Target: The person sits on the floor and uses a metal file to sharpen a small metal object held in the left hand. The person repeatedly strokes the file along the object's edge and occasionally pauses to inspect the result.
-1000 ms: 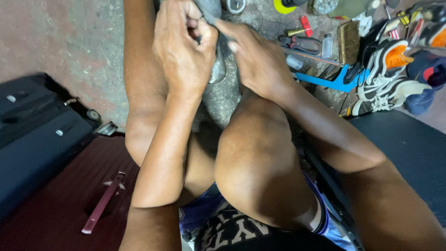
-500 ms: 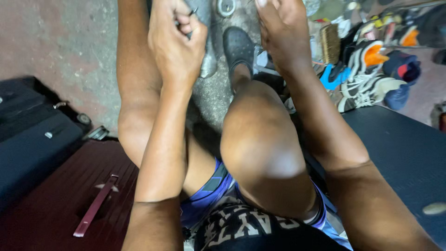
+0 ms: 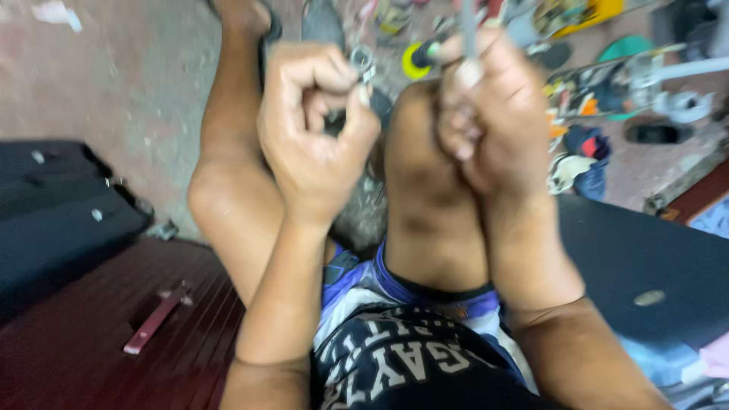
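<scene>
2 hands raised over knees: left hand (image 3: pixel 315 144) pinches small silvery metal ring (image 3: pixel 362 61); right hand (image 3: pixel 490 121) clamps thin grey rod (image 3: pixel 468 30). Parts apart, joining not yet done.

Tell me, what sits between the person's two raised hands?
In the head view, a bare knee shows between left hand and right hand.

The floor (image 3: pixel 129 83) was rough reddish-grey concrete, speckled and stained. At the near left lay a dark maroon case (image 3: pixel 83 342) with a handle strap, and beside it, further left, a black case (image 3: pixel 53 212) with metal studs. A dark mat (image 3: pixel 645 250) covered the near right. Blurred shoes and tools (image 3: pixel 592 99) cluttered the far right, under soft, even light
</scene>
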